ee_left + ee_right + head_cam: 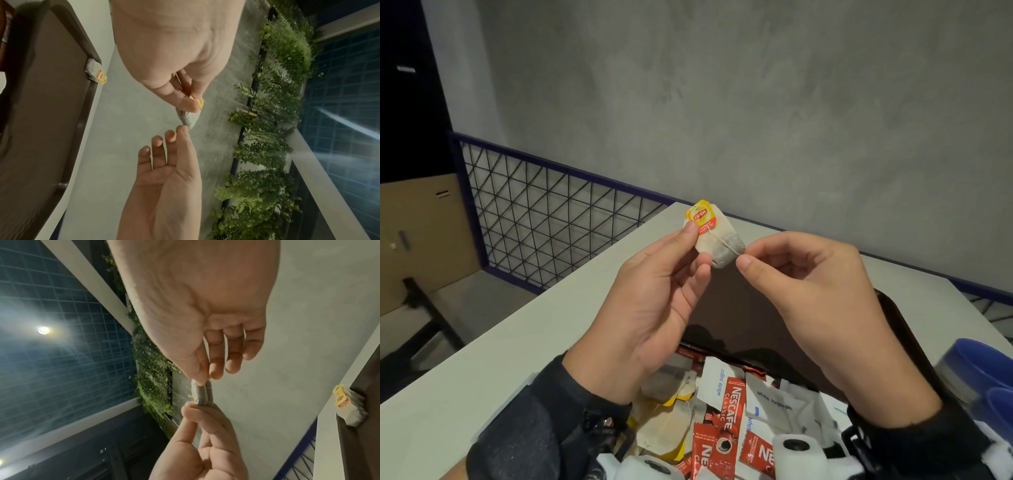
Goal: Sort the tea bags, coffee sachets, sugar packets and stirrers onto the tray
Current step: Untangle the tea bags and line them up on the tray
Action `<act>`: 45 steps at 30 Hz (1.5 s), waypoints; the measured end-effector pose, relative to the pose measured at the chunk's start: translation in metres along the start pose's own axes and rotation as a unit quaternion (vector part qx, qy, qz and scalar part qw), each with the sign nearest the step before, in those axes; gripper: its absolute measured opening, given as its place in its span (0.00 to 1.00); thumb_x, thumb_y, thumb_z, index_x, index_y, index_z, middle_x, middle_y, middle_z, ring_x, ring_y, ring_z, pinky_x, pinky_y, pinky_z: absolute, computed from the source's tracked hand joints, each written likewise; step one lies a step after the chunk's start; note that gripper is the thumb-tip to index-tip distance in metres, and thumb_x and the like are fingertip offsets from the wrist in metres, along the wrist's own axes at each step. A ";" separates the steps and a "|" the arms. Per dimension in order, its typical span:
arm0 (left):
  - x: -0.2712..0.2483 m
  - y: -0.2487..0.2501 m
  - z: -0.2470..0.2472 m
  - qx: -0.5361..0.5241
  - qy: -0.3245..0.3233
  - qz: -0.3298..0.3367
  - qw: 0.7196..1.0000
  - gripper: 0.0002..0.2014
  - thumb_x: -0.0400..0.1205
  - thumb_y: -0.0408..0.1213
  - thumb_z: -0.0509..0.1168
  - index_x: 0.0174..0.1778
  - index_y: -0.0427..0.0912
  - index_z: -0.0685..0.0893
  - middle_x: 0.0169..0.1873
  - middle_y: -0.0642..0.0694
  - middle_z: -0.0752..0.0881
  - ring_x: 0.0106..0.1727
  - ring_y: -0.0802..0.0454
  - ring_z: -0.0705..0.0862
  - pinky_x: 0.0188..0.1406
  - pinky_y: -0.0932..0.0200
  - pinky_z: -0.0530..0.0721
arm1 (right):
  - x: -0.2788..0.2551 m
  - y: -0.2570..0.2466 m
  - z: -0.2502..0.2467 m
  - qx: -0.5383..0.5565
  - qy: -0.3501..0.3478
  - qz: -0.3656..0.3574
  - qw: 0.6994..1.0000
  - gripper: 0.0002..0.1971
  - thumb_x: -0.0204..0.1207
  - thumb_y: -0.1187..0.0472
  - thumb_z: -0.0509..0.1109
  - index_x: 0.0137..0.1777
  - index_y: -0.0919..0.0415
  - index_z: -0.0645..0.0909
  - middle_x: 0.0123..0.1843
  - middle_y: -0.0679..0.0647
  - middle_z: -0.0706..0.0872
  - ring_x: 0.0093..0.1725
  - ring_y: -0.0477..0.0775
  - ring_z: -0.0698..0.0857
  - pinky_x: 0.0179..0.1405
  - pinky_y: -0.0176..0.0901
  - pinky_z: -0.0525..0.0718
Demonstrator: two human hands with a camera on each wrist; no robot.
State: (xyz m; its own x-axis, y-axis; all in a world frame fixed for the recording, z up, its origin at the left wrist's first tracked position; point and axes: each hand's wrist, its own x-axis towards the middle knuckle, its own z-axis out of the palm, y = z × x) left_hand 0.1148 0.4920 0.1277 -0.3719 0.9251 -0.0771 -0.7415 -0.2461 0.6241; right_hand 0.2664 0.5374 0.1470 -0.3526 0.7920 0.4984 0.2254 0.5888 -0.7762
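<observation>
left hand [654, 301]: is pinching the tea bag [717, 240] at its upper part, thumb lying beside the yellow and red lipton tag [701, 216], the other fingers curling behind the paper.
right hand [822, 301]: is nipping the lower corner of the same tea bag, where the string [729, 244] is crossing it, between thumb and forefinger; the remaining fingers are curling loosely inward.
tea bag: is hanging in the air between both hands, above the far part of the tray, tilting with the tag end up and to the left.
tray [739, 315]: dark brown, is lying on the pale table [500, 342] under the hands; its middle is showing bare.
second tea bag [349, 408]: is sitting at the far corner of the tray against the rim, seen in both wrist views, its yellow tag facing outward.
pile [722, 411]: is lying near the person at the tray's near edge, mixing red nescafe sachets [732, 404], white sugar packets [717, 382] and more tea bags [667, 421].
blue container [983, 373]: is standing at the right edge, just beside the tray.
surroundings: a grey wall [756, 102] and a wire-mesh rail [544, 212] are standing behind the table.
</observation>
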 end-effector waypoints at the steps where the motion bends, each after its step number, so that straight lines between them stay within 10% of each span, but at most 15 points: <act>1: 0.000 0.000 0.000 0.002 -0.001 0.001 1.000 0.11 0.81 0.35 0.74 0.33 0.37 0.94 0.27 0.45 0.89 0.25 0.59 0.86 0.22 0.70 0.85 | 0.000 0.000 0.001 -0.008 0.003 -0.003 1.000 0.03 0.76 0.57 0.81 0.42 0.49 0.91 0.38 0.45 0.92 0.38 0.43 0.89 0.37 0.35 0.87; 9: -0.003 -0.002 0.002 -0.002 -0.006 -0.011 1.000 0.06 0.83 0.35 0.73 0.47 0.35 0.91 0.30 0.43 0.91 0.27 0.58 0.89 0.23 0.69 0.86 | -0.002 -0.001 0.003 -0.029 0.010 -0.021 0.999 0.06 0.77 0.58 0.79 0.39 0.48 0.89 0.36 0.43 0.90 0.37 0.41 0.87 0.35 0.30 0.83; 45: -0.001 -0.002 0.000 -0.010 -0.014 0.010 1.000 0.11 0.83 0.33 0.72 0.35 0.35 0.94 0.30 0.42 0.90 0.27 0.58 0.88 0.23 0.69 0.86 | -0.004 -0.001 0.008 -0.035 -0.039 -0.010 0.999 0.08 0.80 0.51 0.75 0.39 0.45 0.89 0.37 0.42 0.90 0.41 0.41 0.87 0.37 0.29 0.82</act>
State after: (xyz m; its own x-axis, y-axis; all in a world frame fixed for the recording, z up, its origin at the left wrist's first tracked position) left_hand 0.1170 0.4917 0.1268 -0.3723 0.9271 -0.0427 -0.7449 -0.2711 0.6096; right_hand 0.2602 0.5328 0.1424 -0.4272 0.7662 0.4799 0.2799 0.6168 -0.7356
